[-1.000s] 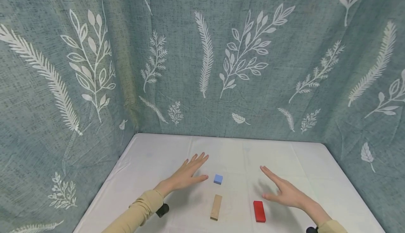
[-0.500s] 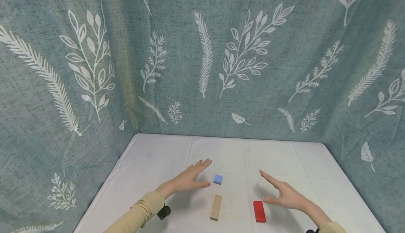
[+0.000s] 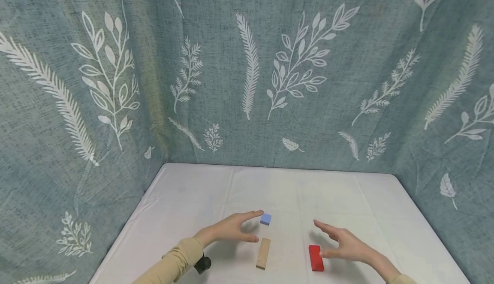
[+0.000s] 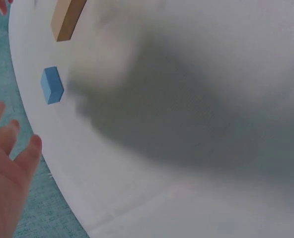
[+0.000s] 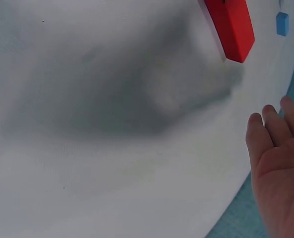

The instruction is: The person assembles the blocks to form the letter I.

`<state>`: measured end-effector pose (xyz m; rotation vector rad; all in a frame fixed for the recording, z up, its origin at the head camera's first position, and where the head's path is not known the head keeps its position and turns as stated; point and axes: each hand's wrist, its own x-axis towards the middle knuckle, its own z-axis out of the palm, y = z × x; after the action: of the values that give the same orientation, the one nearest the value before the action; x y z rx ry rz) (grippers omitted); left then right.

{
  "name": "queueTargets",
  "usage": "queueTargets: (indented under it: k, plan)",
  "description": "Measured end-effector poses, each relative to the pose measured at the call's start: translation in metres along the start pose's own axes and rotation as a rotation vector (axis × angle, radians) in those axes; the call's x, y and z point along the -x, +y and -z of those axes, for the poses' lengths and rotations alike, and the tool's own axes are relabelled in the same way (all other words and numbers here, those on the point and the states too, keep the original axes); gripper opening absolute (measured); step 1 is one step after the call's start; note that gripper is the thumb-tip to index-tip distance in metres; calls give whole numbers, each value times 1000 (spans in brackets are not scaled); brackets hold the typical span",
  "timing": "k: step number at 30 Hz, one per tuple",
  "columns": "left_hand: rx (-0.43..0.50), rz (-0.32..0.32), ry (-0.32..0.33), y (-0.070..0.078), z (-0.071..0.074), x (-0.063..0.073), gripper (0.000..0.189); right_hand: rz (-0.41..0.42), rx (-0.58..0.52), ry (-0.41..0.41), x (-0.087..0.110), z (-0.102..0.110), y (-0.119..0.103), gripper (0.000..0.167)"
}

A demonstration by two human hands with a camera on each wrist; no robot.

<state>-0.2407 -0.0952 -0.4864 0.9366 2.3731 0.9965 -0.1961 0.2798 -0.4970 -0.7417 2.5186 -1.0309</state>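
In the head view my left hand (image 3: 229, 228) hovers above the white table with fingers extended and thumb apart, holding nothing. Its fingertips are close to a small blue block (image 3: 266, 219); whether they touch it I cannot tell. Just right of the thumb lies a plain wooden block (image 3: 263, 253), long and narrow. My right hand (image 3: 349, 245) is over the table too, fingers stretched out and nothing held. Its thumb overlaps the edge of a red rectangular block (image 3: 316, 258) in the head view; contact is unclear. The right wrist view shows the red block (image 5: 232, 29) apart from the fingers.
A white cloth-covered table (image 3: 293, 189) bears the blocks. Blue-green curtains with white leaf prints (image 3: 285, 82) enclose its back and sides. A black wrist device (image 3: 203, 264) sits under the left sleeve (image 3: 173, 258).
Both hands have moved toward the near side of the table and closer to the blocks. The left hand has also shifted right. The blocks stay where they were.
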Motion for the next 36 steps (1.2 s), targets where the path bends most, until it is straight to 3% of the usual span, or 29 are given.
queueTargets:
  k: [16,26,36]
  plan:
    - [44,-7,-102,-7,-18,-1,71,-29,-40,-72,-2,-9,5,77]
    - [148,-14,-115,-9,-30,-2,71,-72,-68,-86,-2,-18,7,77]
    - [203,6,-95,-14,-39,-1,72,-120,3,-67,-3,-26,12,79]
